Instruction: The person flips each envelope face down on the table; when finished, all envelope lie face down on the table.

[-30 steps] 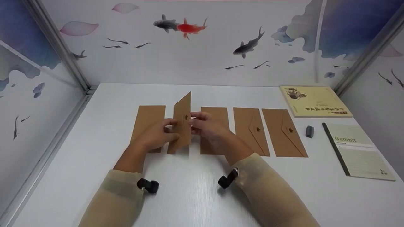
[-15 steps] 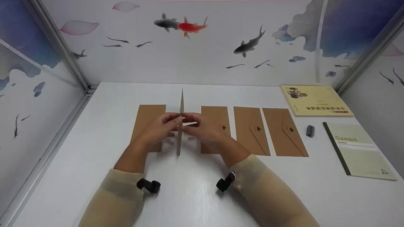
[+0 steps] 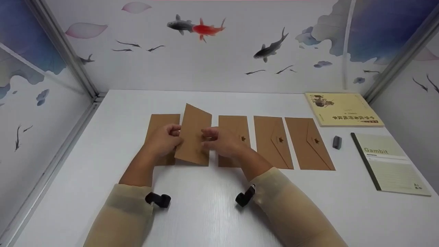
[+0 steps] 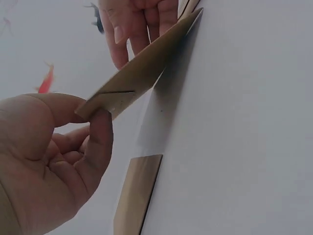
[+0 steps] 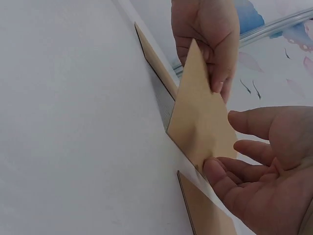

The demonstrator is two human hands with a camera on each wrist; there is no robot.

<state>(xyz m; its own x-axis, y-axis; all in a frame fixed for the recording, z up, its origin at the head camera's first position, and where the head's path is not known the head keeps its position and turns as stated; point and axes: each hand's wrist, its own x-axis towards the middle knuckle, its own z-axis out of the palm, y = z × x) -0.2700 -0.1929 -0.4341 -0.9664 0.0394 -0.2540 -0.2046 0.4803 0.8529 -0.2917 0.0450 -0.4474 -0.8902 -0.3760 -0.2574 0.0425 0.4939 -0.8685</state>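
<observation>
A plain brown paper envelope [image 3: 194, 137] is lifted and tilted above the table, second from the left in a row of envelopes. My left hand [image 3: 161, 140] pinches its left edge between thumb and finger, clearly visible in the left wrist view, where the left hand [image 4: 58, 156] grips one end of the envelope [image 4: 137, 68]. My right hand [image 3: 226, 141] is at its right edge, fingers loosely spread. In the right wrist view that right hand [image 5: 269, 166] has its thumb by the envelope [image 5: 198, 112]; whether it touches is hard to tell.
A brown envelope [image 3: 168, 120] lies flat at left, partly under my left hand. Rightward lie further envelopes, one partly covered [image 3: 233, 123], then two with flaps up [image 3: 271, 137] [image 3: 308, 144]. A dark grey block [image 3: 336, 142], yellow book [image 3: 343, 109] and Gambit notebook [image 3: 391, 168] stand right.
The held envelope has turned from showing its printed flap side, through edge-on, to its plain side facing up. My left hand has moved slightly left with its edge; the right fingers have loosened.
</observation>
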